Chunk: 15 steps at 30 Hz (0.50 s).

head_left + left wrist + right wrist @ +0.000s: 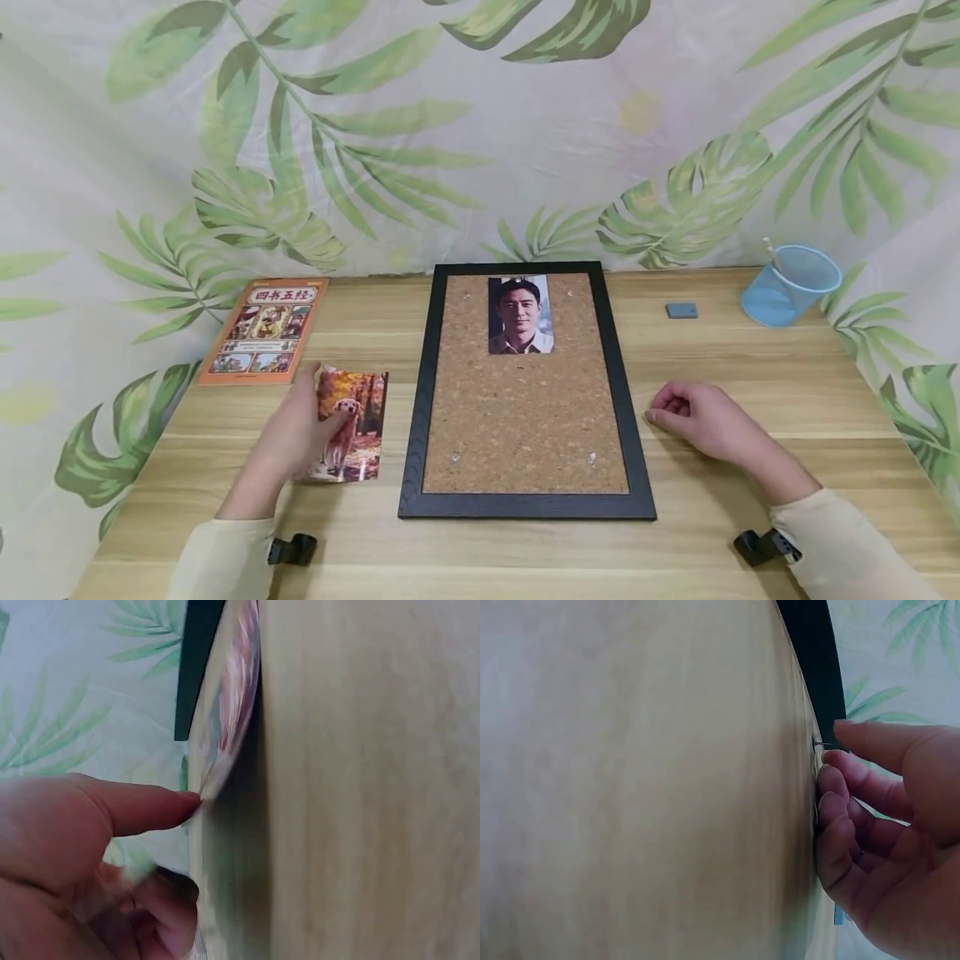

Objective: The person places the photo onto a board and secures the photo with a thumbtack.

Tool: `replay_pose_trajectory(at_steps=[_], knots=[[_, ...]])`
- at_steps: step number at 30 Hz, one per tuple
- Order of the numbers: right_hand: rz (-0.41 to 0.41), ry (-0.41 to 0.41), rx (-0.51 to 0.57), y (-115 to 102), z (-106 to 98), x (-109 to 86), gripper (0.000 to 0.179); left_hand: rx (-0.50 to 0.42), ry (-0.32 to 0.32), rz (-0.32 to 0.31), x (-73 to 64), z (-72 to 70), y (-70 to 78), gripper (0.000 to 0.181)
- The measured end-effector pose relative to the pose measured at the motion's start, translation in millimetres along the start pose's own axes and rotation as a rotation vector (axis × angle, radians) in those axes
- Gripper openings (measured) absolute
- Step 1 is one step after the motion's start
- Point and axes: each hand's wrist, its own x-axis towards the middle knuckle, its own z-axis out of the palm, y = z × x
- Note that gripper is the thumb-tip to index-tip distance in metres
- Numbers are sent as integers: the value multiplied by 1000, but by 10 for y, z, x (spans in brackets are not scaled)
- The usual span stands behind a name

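My left hand [288, 429] pinches a glossy photo of a golden dog [365, 437] by its left edge, thumb on top. In the left wrist view the photo bows up from the table at the pinched end. To the right of the frame, my right hand [705, 421] rests low over the table with curled fingers. Between its thumb and forefinger a thin pin [823, 743] sticks out, its head hidden by the fingertips. Between the hands lies a black-framed cork board [525, 417], with a portrait photo [520, 321] fixed at its top by a small tack [517, 281].
Small clear tacks [592, 458] sit near the board's corners. An orange book [262, 333] lies at the back left. At the back right are a small blue-grey box [682, 311] and a blue mesh cup [776, 292] with a stick in it. A leaf-patterned cloth hangs behind.
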Motion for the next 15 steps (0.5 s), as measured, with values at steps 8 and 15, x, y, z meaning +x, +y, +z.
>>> replay_pose_trajectory(at_steps=[8, 15], knots=[[-21, -24, -15, -25, -16, -29, 6, -283, 12, 4, -78, -144, 17, 96], [-20, -13, -17, -11, -4, -42, 6, -410, 90, 26, -109, -134, 85, 62]])
